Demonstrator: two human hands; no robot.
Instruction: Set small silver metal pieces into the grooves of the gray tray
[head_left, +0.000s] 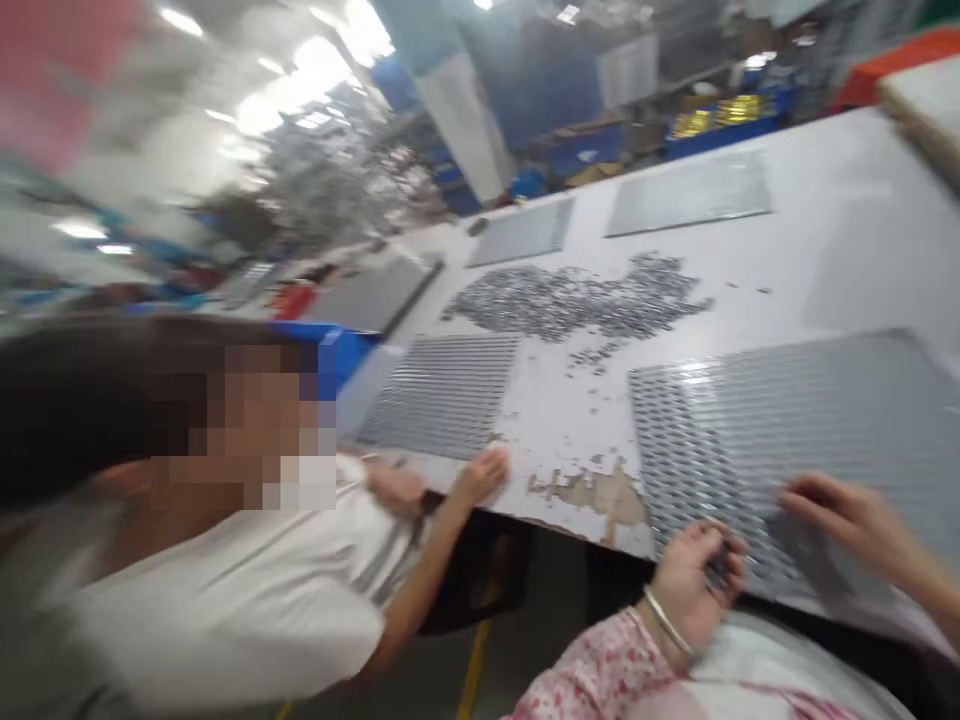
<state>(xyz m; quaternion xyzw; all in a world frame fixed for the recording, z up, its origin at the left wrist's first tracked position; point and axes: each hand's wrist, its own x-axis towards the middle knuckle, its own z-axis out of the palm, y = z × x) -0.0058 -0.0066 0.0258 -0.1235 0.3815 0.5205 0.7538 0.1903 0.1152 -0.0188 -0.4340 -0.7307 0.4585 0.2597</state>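
Observation:
My left hand (701,580), with a bangle at the wrist, is cupped palm up around several small dark metal pieces (718,568) at the front edge of a grey tray (810,420). Rows of small pieces cover the tray's left part, while its right part looks smooth. Over the tray, to the right, my right hand (847,515) reaches in with its fingertips close together near the surface; whether they pinch a piece is too blurred to tell. A large pile of small metal pieces (570,300) lies on the white table (795,270) beyond the tray.
At the left a person in a white shirt (247,590) sits with one hand (480,475) at another ridged tray (450,390). Two flat sheets (690,195) (521,232) lie toward the back. The table's front edge is chipped (600,492). Blue bins (724,130) stand behind.

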